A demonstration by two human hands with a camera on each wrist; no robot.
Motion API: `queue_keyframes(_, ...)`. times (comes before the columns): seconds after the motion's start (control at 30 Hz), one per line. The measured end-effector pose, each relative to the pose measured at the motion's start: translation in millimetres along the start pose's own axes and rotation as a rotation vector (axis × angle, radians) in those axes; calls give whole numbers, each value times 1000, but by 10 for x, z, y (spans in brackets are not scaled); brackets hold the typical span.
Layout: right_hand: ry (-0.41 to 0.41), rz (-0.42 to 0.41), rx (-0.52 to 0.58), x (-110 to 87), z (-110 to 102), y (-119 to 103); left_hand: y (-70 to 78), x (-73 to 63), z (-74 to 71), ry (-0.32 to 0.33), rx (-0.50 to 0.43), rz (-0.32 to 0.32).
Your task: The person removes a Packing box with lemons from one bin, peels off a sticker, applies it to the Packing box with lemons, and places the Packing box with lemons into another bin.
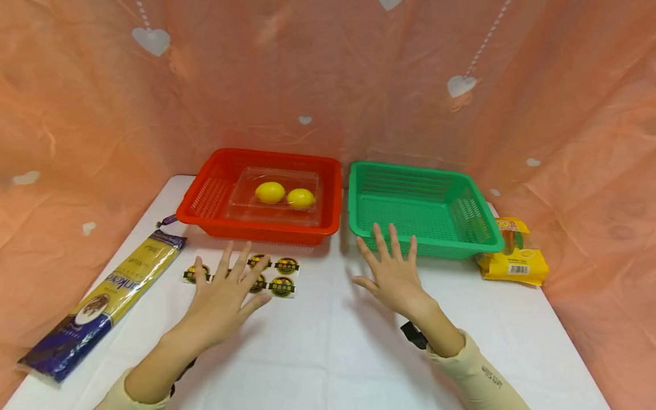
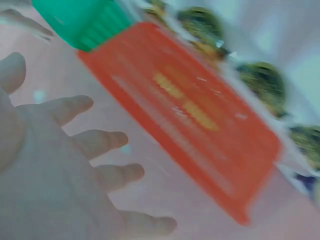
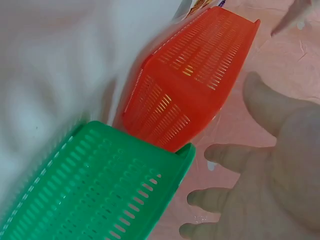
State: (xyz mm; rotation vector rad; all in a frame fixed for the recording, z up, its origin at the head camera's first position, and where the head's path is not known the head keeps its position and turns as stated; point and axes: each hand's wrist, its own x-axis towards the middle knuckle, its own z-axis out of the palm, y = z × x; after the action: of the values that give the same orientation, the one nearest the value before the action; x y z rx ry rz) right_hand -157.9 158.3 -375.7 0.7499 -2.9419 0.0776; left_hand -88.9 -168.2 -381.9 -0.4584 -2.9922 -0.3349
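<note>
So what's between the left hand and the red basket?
A sheet of round stickers lies there on the table, partly hidden by the left hand, just in front of the red basket. The head view shows this.

Room to pass between left bare hand [image 1: 220,310] and right bare hand [image 1: 397,282], over white cloth [image 1: 318,353]. Red slotted plastic basket [image 1: 261,231] and green slotted plastic basket [image 1: 443,249] block ahead, narrow gap between; peach heart-print curtain [image 1: 328,68] walls back and sides.
</note>
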Motion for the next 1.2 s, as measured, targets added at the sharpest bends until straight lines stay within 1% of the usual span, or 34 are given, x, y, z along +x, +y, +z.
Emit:
queue_keyframes(0.1,19,-17,6,16,18,-30,-190,-81,-11,0,-47,-58)
queue_keyframes(0.2,30,-27,16,18,32,-45,-351,-102,8,28,-85,-101)
queue_keyframes(0.43,51,-47,0,26,46,-14,-619,-75,109,156,-213,-174)
queue_keyframes(0.57,63,-77,-4,71,64,-34,-765,-100,139,202,-259,-226)
queue_keyframes(0.63,73,-89,0,99,65,-46,-819,-96,139,224,-322,-253)
queue_keyframes(0.7,84,-101,-2,131,62,-58,-859,-82,129,253,-414,-284)
queue_keyframes(0.73,89,-100,-1,135,56,-57,-865,-53,115,270,-463,-298)
queue_keyframes(0.8,90,-100,4,147,44,-52,-870,22,92,309,-573,-341)
queue_keyframes(0.83,88,-100,8,154,35,-51,-865,65,78,331,-639,-368)
queue_keyframes(0.87,87,-100,9,163,26,-50,-856,112,68,359,-726,-404)
queue_keyframes(0.93,85,-98,19,194,2,-53,-824,225,49,424,-972,-482)
queue_keyframes(1.03,95,-93,25,262,-45,-74,-762,396,26,565,-1405,-588)
queue_keyframes(1.07,97,-92,29,290,-59,-86,-738,444,20,615,-1534,-618)
queue_keyframes(1.1,99,-92,30,320,-71,-100,-717,484,15,659,-1635,-641)
queue_keyframes(1.17,99,-95,38,374,-96,-136,-675,552,18,754,-1765,-672)
queue_keyframes(1.2,98,-95,43,404,-107,-155,-657,581,25,804,-1811,-681)
